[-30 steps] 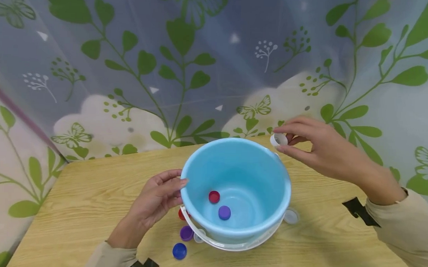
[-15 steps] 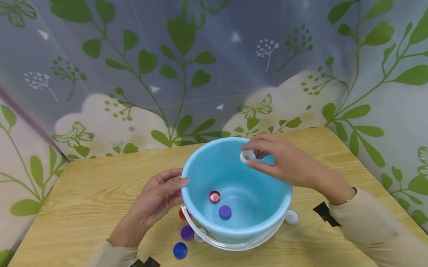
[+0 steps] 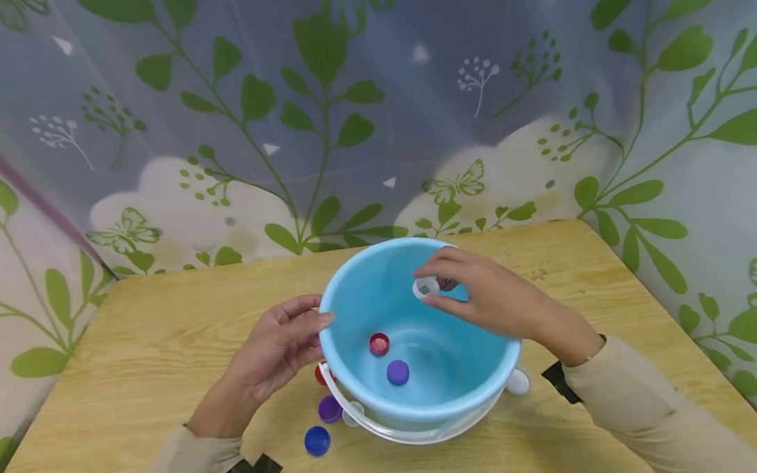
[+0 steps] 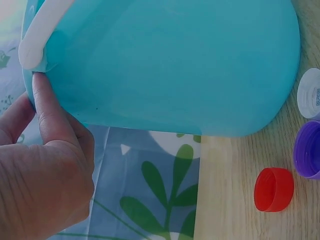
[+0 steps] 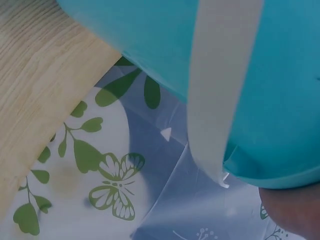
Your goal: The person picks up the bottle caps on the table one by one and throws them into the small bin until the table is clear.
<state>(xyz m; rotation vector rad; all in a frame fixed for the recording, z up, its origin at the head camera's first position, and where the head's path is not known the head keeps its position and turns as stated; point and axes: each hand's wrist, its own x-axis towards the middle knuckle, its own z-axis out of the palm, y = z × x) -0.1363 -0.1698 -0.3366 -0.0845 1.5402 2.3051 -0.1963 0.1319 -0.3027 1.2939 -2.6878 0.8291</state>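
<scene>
A light blue bucket (image 3: pixel 352 284) stands on the wooden table, its white handle (image 3: pixel 403 434) hanging down at the front. My left hand (image 3: pixel 273 351) grips the bucket's left rim, thumb over the edge; the left wrist view shows its fingers against the outer wall just below the handle joint. Over the bucket's mouth, my right hand (image 3: pixel 498 296) pinches a white bottle cap (image 3: pixel 425 288) between thumb and fingers. On the bucket floor lie a red cap (image 3: pixel 379 344) and a purple cap (image 3: pixel 398 372). In the right wrist view the bucket wall hides most of that hand.
Left of the bucket's base lie a blue cap (image 3: pixel 317 441), a purple cap (image 3: pixel 330 409), a clear white cap (image 3: pixel 353 414) and a red cap (image 4: pixel 273 190). Another white cap (image 3: pixel 519 382) lies to its right. A leaf-patterned cloth (image 3: pixel 245 120) hangs behind the table (image 3: pixel 162 340).
My right hand has carried the white bottle cap leftward and down, from beyond the bucket's right rim to over its opening. The left hand keeps its hold on the rim.
</scene>
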